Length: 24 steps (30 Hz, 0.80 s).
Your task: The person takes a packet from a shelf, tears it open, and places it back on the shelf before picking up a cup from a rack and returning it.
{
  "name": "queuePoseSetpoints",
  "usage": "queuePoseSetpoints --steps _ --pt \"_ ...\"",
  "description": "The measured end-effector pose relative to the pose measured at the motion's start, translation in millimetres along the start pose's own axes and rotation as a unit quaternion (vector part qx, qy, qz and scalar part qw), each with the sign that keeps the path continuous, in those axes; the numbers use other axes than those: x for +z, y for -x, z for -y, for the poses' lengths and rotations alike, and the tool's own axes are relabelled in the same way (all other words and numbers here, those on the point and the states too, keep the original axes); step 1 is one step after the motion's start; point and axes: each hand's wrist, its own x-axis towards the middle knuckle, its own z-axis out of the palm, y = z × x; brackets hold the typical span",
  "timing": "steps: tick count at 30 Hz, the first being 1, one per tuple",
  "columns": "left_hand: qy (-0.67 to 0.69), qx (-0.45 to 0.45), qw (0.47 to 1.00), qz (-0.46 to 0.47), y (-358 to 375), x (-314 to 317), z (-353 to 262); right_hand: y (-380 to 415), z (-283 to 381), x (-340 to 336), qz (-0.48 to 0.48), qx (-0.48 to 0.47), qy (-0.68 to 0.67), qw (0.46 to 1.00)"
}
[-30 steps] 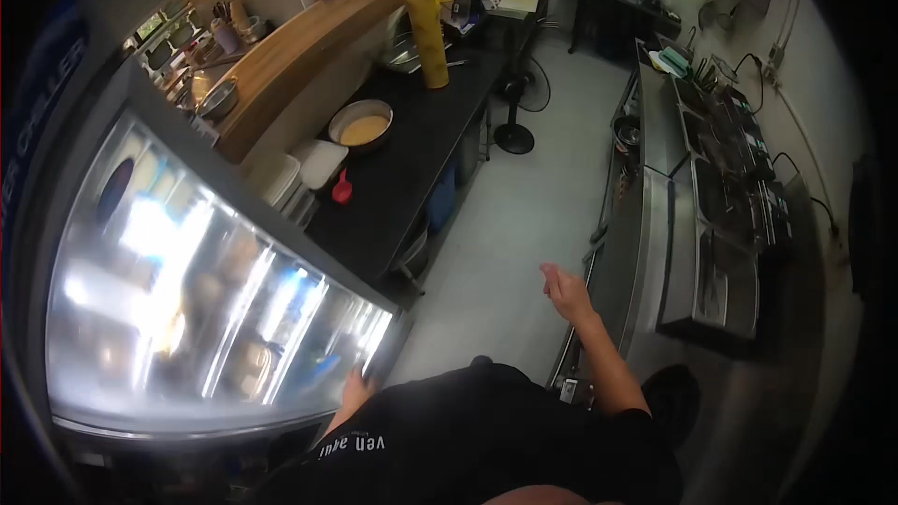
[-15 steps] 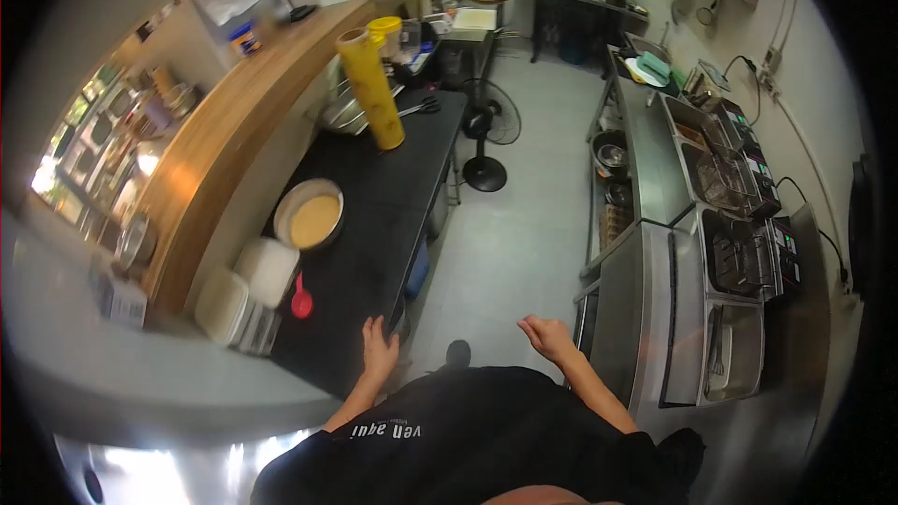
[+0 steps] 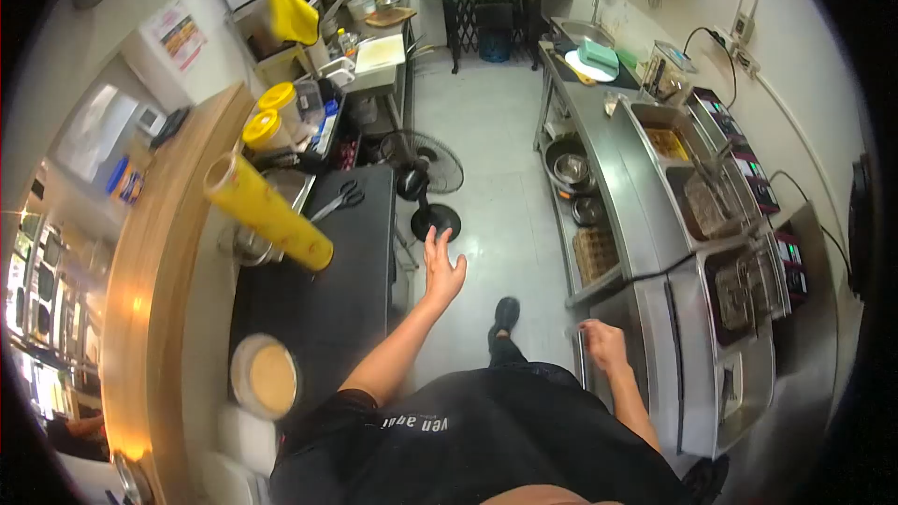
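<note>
Left hand (image 3: 443, 273) has come away from low beside the worktop edge and now reaches out ahead over the floor (image 3: 486, 243); the view has advanced up the aisle, and the fridge front has dropped out of sight. Landmark: yellow roll (image 3: 271, 213), standing on the black worktop (image 3: 360, 266). Left hand is well apart from the roll, to its right and a little nearer the wearer, fingers spread, nothing seen in it. Floor fan (image 3: 412, 182) just past those fingertips in the view, right of the roll. Right hand (image 3: 606, 346) farther right of the roll and lower, near a metal bar (image 3: 582, 360) on the steel cabinet front; fingers curled in together, blurred, cannot tell whether they pinch anything or touch the bar. Scissors (image 3: 341, 198) with dark handles lie on the worktop just right of the roll. Round bowl (image 3: 241, 367) of pale tan contents sits nearer the wearer than the roll, white containers (image 3: 245, 441) close below it. Two yellow-lidded tubs (image 3: 267, 131) beyond the roll. Fryers (image 3: 687, 252) far right of it, across the aisle. Dark shoe (image 3: 506, 311) on the floor, between the hands in the view.
</note>
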Motion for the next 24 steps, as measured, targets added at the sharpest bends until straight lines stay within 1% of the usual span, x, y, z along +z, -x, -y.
queuePoseSetpoints --steps 1,2,3,5,6,7,8,9,10,11,12,14,15,16,17,19,21,22,23,24 --pt "-0.019 0.010 1.000 -0.011 -29.5 12.1 1.3 -28.8 -4.0 -12.6 -0.042 0.037 -0.019 0.998" --pt "-0.038 0.020 0.999 -0.023 -58.9 25.0 1.6 -60.7 -8.1 -25.3 -0.085 0.029 -0.018 0.996" --pt "-0.050 0.034 0.997 -0.037 -83.3 35.3 15.1 -95.2 -15.9 -36.0 -0.099 0.091 -0.022 0.991" --pt "-0.124 0.015 0.991 -0.045 -129.9 49.2 48.7 -175.6 -29.5 -48.7 -0.180 0.079 -0.047 0.979" --pt "-0.157 -0.024 0.986 -0.060 -151.2 54.6 71.6 -219.1 -39.7 -52.1 -0.189 0.047 -0.030 0.980" --pt "-0.191 -0.067 0.976 -0.075 -172.6 55.5 92.0 -263.4 -32.6 -59.6 -0.196 -0.049 0.007 0.979" --pt "-0.193 -0.088 0.972 -0.102 -198.3 51.5 105.5 -310.3 -21.2 -62.9 -0.195 -0.144 0.044 0.969" --pt "-0.197 -0.112 0.966 -0.128 -216.7 45.0 120.3 -351.1 -17.0 -62.2 -0.145 -0.150 0.059 0.976" --pt "-0.219 -0.113 0.957 -0.153 -236.6 39.1 139.0 -391.5 -14.2 -56.6 -0.091 -0.155 0.070 0.981" --pt "-0.239 -0.115 0.947 -0.181 -256.8 36.7 156.5 -433.6 -7.4 -47.1 -0.064 -0.193 0.041 0.978" --pt "-0.245 -0.135 0.939 -0.201 -274.3 33.9 164.1 -476.3 2.1 -36.0 -0.038 -0.233 0.012 0.972" --pt "-0.265 -0.163 0.920 -0.239 -303.9 33.4 183.0 -552.4 30.3 -18.4 0.047 -0.302 0.072 0.949" --pt "-0.254 -0.213 0.912 -0.243 -319.5 35.9 182.0 -589.7 44.6 -8.2 0.067 -0.350 0.068 0.932" --pt "-0.258 -0.226 0.904 -0.254 -333.1 41.2 192.7 -626.3 56.8 2.1 0.085 -0.399 0.062 0.911" --pt "-0.263 -0.238 0.897 -0.264 -345.9 45.3 205.1 -663.0 64.8 13.3 0.093 -0.407 0.058 0.907" --pt "-0.265 -0.255 0.883 -0.291 -383.8 64.2 227.8 -729.5 76.0 32.2 0.089 -0.479 0.045 0.872" --pt "-0.291 -0.205 0.874 -0.331 -432.6 79.6 258.3 -792.1 79.7 43.3 0.093 -0.502 0.051 0.858" --pt "-0.285 -0.202 0.878 -0.327 -464.3 86.7 266.1 -822.3 73.0 48.4 0.092 -0.474 0.048 0.875" --pt "-0.285 -0.200 0.876 -0.333 -500.0 97.0 258.8 -851.0 63.8 51.2 0.096 -0.445 0.049 0.889" --pt "-0.249 -0.179 0.887 -0.345 -538.3 106.6 256.0 -879.6 47.3 56.7 0.104 -0.443 0.075 0.887"
